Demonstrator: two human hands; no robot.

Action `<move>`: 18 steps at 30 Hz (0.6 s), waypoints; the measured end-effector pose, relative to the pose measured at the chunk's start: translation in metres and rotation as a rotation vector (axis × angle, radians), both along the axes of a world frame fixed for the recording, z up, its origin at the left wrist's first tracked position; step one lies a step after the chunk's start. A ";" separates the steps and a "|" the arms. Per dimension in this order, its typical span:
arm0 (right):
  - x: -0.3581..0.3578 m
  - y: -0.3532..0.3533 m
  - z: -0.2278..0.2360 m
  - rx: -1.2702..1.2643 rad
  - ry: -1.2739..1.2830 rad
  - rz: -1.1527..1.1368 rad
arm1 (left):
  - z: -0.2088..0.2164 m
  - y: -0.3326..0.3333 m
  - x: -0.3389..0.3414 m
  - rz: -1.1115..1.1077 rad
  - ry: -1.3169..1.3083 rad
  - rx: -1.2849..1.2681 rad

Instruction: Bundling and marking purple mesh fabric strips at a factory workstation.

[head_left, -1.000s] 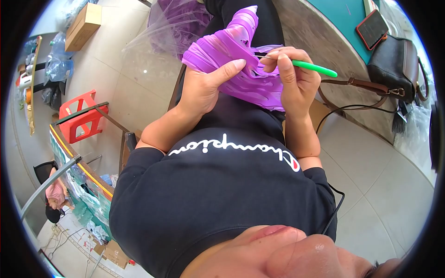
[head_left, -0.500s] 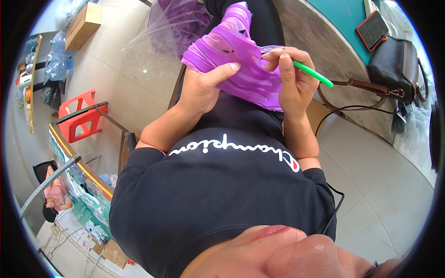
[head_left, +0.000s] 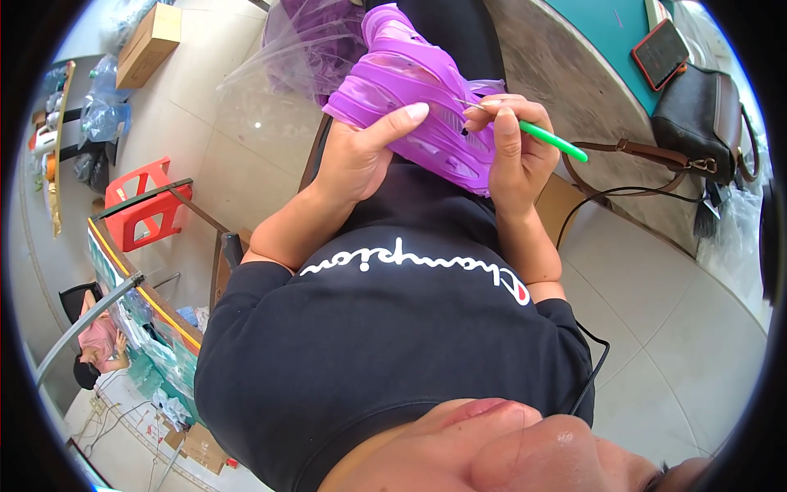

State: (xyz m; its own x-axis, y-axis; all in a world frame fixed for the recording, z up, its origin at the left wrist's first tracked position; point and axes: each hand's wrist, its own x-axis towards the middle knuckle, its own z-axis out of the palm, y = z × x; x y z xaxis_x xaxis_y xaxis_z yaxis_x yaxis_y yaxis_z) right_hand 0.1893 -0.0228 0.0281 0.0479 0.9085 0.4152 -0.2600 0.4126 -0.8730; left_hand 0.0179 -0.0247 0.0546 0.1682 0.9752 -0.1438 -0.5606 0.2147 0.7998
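A purple moulded plastic piece [head_left: 410, 70], shaped like a shoe upper with ridges and slots, lies across my lap. My left hand [head_left: 365, 152] grips its near left edge, thumb on top and fingers hidden underneath. Pinched in my right hand [head_left: 520, 135] is a slim tool with a green handle [head_left: 556, 141] and a thin metal tip. That tip points left onto the piece's right part, beside one of the slots. Whether it is a blade or a needle is too small to tell.
Clear film with purple pieces [head_left: 307, 49] lies beyond my left hand. At right, a teal table [head_left: 602, 37] carries a phone [head_left: 660, 64] and a black bag [head_left: 697, 119]. A red stool [head_left: 147, 205] and a cardboard box [head_left: 147, 45] stand left. Another person [head_left: 100, 340] sits at far left.
The purple piece has turned slightly in my left hand, showing its slots more openly. My right hand has shifted a little, and the tool's thin tip now shows against the piece.
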 end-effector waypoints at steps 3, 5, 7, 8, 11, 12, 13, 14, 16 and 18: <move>-0.002 -0.003 -0.002 -0.001 -0.023 -0.006 | 0.004 0.001 0.000 0.005 -0.063 -0.072; -0.003 -0.004 -0.002 -0.009 -0.024 0.007 | 0.002 0.001 0.001 -0.013 -0.031 -0.031; -0.003 -0.004 -0.003 -0.018 -0.025 0.015 | 0.000 0.000 0.001 -0.035 -0.001 0.010; -0.003 -0.005 -0.003 -0.010 -0.025 0.023 | -0.001 0.000 0.000 -0.052 0.016 0.031; -0.003 -0.006 -0.002 -0.012 -0.017 0.030 | -0.002 -0.001 -0.001 -0.062 0.042 0.045; -0.003 -0.006 -0.002 -0.022 -0.011 0.029 | -0.002 -0.001 -0.001 -0.057 0.049 0.038; -0.004 -0.006 -0.002 -0.022 -0.011 0.029 | -0.003 -0.001 0.000 -0.057 0.049 0.037; -0.005 -0.006 -0.003 -0.029 -0.013 0.029 | -0.004 -0.001 0.000 -0.049 0.060 0.050; -0.005 -0.006 -0.003 -0.035 -0.016 0.032 | -0.005 -0.001 0.000 -0.039 0.071 0.064; -0.005 -0.005 -0.003 -0.028 -0.053 0.034 | -0.005 0.000 0.001 -0.034 0.085 0.077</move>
